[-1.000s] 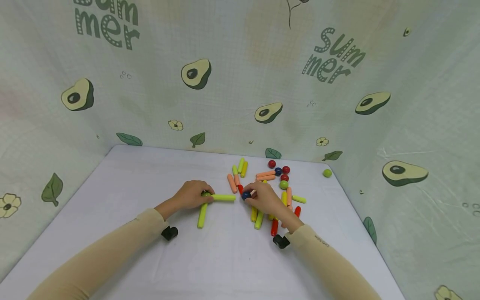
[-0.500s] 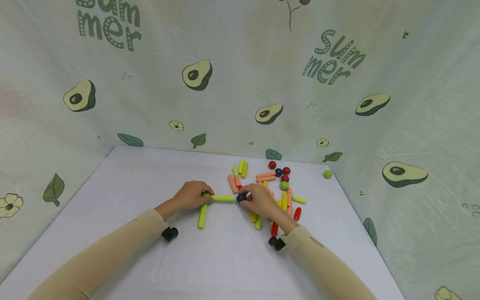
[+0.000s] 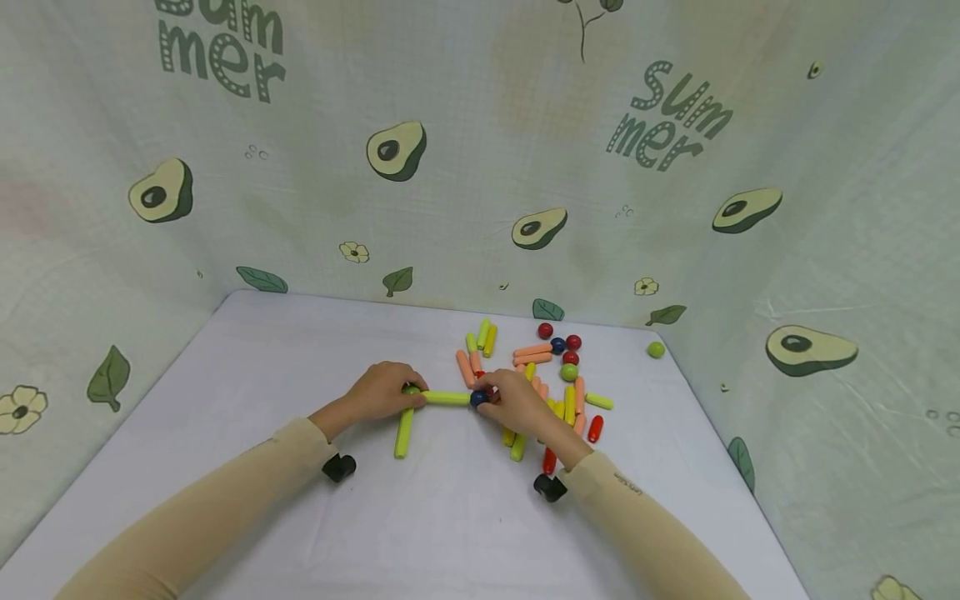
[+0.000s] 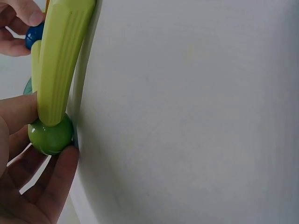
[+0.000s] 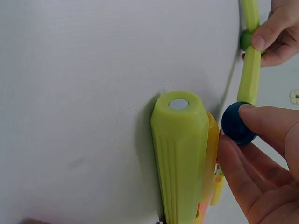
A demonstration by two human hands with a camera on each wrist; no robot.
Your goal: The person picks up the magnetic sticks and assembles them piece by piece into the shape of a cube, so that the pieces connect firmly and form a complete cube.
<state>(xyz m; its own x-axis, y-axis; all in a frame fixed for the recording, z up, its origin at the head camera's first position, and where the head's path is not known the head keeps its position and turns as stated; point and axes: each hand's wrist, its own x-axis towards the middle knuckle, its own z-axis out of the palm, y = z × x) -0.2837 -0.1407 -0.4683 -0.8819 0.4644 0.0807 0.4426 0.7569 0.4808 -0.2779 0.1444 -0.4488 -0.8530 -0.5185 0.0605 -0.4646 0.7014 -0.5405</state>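
My left hand [image 3: 381, 390] pinches a green ball [image 4: 51, 137] between thumb and fingers. Two yellow-green rods meet at that ball: one rod [image 3: 403, 433] points toward me, the other rod [image 3: 447, 398] runs to the right. Between the thumb and fingers of my right hand [image 3: 517, 402] is a dark blue ball [image 5: 237, 123]. It touches the free end of the right-running rod, as the right wrist view shows. Just below the right hand lie a loose yellow-green rod [image 5: 180, 154] and a yellow rod [image 5: 211, 154], partly hidden in the head view.
Orange, yellow, green and red rods are scattered around the right hand, such as an orange rod [image 3: 532, 350] and a red rod [image 3: 596, 428]. Several balls lie behind, among them a red ball [image 3: 545, 331]. A lone green ball [image 3: 656, 349] sits near the table's right edge.
My right hand has moved left with the blue ball, which now meets the rod's end. The left hand has stayed in place on the green ball.
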